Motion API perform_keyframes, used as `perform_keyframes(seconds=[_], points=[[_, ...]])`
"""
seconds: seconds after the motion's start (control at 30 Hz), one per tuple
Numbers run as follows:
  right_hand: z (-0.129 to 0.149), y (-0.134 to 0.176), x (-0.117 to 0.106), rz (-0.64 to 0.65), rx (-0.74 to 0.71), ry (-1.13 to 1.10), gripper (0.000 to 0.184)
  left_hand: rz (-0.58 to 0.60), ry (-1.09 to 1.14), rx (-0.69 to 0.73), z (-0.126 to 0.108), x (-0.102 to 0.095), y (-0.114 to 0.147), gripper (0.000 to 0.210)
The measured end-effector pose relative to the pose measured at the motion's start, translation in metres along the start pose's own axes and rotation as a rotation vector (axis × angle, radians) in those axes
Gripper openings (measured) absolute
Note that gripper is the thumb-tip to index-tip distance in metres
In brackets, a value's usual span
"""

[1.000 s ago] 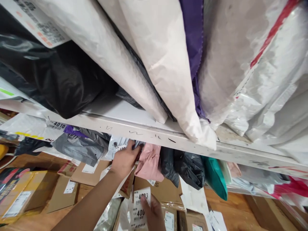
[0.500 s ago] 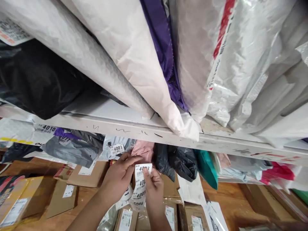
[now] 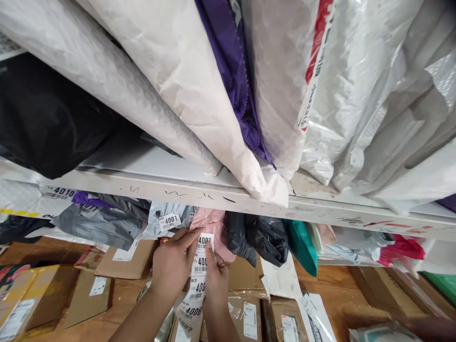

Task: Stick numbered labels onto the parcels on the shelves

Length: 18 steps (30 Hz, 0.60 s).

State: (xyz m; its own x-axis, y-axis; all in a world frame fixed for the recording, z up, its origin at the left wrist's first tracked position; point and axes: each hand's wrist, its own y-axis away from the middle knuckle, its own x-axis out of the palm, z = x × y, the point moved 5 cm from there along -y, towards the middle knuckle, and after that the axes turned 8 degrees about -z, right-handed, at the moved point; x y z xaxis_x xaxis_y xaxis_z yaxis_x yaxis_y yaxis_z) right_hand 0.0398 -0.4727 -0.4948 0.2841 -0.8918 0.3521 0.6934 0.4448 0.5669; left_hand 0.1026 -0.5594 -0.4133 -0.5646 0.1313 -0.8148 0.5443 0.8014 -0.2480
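A strip of white barcode labels (image 3: 198, 288) printed with numbers in the 4000s hangs down in front of the lower shelf. My right hand (image 3: 215, 278) is closed on the strip, its thumb pressed over the upper labels. Beside the strip's top edge, my left hand (image 3: 173, 259) has its fingers bent together at the edge of a pink plastic mailer (image 3: 213, 225); what its fingertips grip is hidden. Just above the left hand is a pale grey mailer (image 3: 153, 221) with a 4001 label (image 3: 169, 222).
A white shelf edge (image 3: 142, 185) crosses above my hands, with large white bubble mailers (image 3: 199, 95) overhanging it. Black bags (image 3: 269, 237) and a teal bag (image 3: 302, 242) hang to the right. Cardboard boxes (image 3: 249, 316) stand below on the wooden floor.
Both hands and the label strip have shifted slightly left in view, and the strip hangs straighter with more of it showing. The pink mailer shows more behind the right hand.
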Motion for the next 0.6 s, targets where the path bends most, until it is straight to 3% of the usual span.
perform_keyframes(seconds=[0.17, 0.3, 0.37, 0.4, 0.47, 0.5, 0.53, 0.6], points=[[-0.021, 0.005, -0.002, 0.193, 0.048, -0.084, 0.035, 0.082, -0.151, 0.018, -0.002, 0.003, -0.005, 0.030], [-0.045, 0.009, -0.035, 0.053, 0.128, 0.002, 0.045, 0.211, -0.374, 0.029, 0.004, 0.003, -0.008, 0.035], [-0.051, 0.011, -0.057, 0.019, 0.137, 0.044, 0.051, 0.184, -0.451, 0.024, 0.003, -0.004, -0.002, 0.037], [-0.049, 0.011, -0.068, 0.013, 0.115, 0.056, 0.049, 0.114, -0.480, 0.020, -0.001, -0.011, 0.003, 0.036], [-0.038, 0.009, -0.090, -0.002, 0.040, 0.059, 0.040, -0.040, -0.487, 0.059, -0.017, -0.021, 0.016, 0.032], [-0.029, 0.007, -0.099, 0.000, 0.010, 0.055, 0.036, -0.060, -0.451, 0.111, -0.030, -0.021, 0.022, 0.030], [-0.020, 0.004, -0.105, 0.012, -0.011, 0.048, 0.036, -0.025, -0.404, 0.163, -0.043, -0.016, 0.027, 0.029], [-0.002, -0.003, -0.111, 0.057, -0.042, 0.027, 0.037, 0.159, -0.328, 0.200, -0.067, 0.006, 0.030, 0.032]])
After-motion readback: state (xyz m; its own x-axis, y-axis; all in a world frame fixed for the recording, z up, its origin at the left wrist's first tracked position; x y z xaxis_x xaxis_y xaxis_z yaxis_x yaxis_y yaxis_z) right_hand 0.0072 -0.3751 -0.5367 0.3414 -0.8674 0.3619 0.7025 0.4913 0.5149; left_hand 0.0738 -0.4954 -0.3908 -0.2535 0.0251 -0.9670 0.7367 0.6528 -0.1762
